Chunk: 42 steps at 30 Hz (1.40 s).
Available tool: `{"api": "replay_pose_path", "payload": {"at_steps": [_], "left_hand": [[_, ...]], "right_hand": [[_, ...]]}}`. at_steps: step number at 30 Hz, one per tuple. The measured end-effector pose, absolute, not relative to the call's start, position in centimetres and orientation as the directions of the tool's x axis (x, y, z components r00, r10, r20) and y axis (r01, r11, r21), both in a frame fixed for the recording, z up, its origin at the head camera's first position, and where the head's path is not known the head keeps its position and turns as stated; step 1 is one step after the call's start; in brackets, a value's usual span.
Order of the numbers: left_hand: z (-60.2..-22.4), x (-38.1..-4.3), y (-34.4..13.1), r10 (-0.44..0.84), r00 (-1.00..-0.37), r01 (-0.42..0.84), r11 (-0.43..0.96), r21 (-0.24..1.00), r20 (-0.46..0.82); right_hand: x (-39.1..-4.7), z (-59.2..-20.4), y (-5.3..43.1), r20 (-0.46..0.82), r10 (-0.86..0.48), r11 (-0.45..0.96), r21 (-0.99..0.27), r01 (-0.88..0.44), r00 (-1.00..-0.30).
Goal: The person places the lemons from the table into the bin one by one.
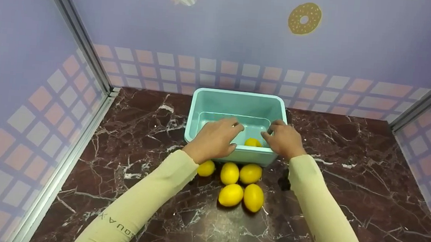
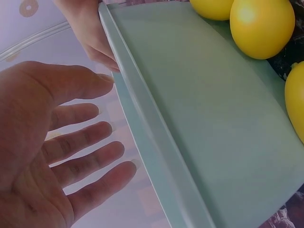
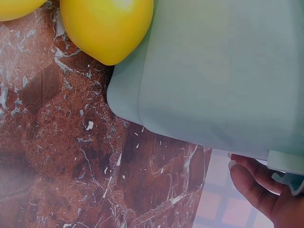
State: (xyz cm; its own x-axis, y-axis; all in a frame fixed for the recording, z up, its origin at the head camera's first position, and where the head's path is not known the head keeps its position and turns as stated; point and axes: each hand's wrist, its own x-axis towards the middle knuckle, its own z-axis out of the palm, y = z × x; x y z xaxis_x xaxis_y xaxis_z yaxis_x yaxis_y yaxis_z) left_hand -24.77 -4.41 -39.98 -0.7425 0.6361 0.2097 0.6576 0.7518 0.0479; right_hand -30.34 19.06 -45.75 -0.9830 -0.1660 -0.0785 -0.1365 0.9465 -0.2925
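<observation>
We are holding our left hand [image 1: 215, 138] wide, right hand [image 1: 285, 140] loosely bent, over the tub [image 1: 240, 94] that is likely stopping one lemon [image 1: 253, 142] rolling.

Tub [image 1: 240, 103]: pale blue-green, rectangular, with rounded corners and a thick rim; it stood upright on the tabletop [image 1: 363, 194], its open top facing up.
Lemon inside [image 1: 253, 142]: yellow, close to the front wall and right of the middle, its lower part hidden by the rim.
Left lemon by the tub [image 1: 206, 168]: partly covered, a little apart from its neighbour.
Middle lemon [image 1: 229, 173]: lay lengthwise toward the tub.
Right lemon [image 1: 250, 173]: lay more crosswise, close beside the middle one.
Nearer pair: a slanted lemon [image 1: 231, 195] on the left, a lengthwise lemon [image 1: 253, 198] on the right.
Skins: smooth, glossy, whole where visible.
</observation>
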Motion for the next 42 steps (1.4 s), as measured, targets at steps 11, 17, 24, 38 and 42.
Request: {"api": "replay_pose_path", "payload": {"at_steps": [11, 17, 24, 38, 42], "left_hand": [[-39.7, -23.8, -4.0, 0.65, -0.738, 0.669, 0.74, 0.072, 0.179], [-39.8, -23.3, -3.9, 0.661, -0.729, 0.677, 0.734, 0.048, 0.177], [-39.9, -22.9, -3.7, 0.673, -0.719, 0.686, 0.727, 0.021, 0.175], [-40.1, -21.8, -3.6, 0.697, -0.695, 0.708, 0.706, 0.001, 0.176], [-40.3, -21.4, -3.6, 0.706, -0.684, 0.715, 0.698, -0.021, 0.183]], "right_hand": [[-30.1, -46.0, 19.2, -0.056, -0.182, 0.937, -0.312, -0.155, -0.982], [-30.1, -46.2, 19.2, -0.051, -0.186, 0.938, -0.308, -0.161, -0.981], [-30.1, -46.0, 19.2, -0.056, -0.189, 0.94, -0.299, -0.164, -0.98], [-30.1, -45.8, 19.1, -0.06, -0.172, 0.94, -0.308, -0.146, -0.983], [-30.1, -45.7, 19.1, -0.067, -0.168, 0.941, -0.309, -0.14, -0.983]]}}
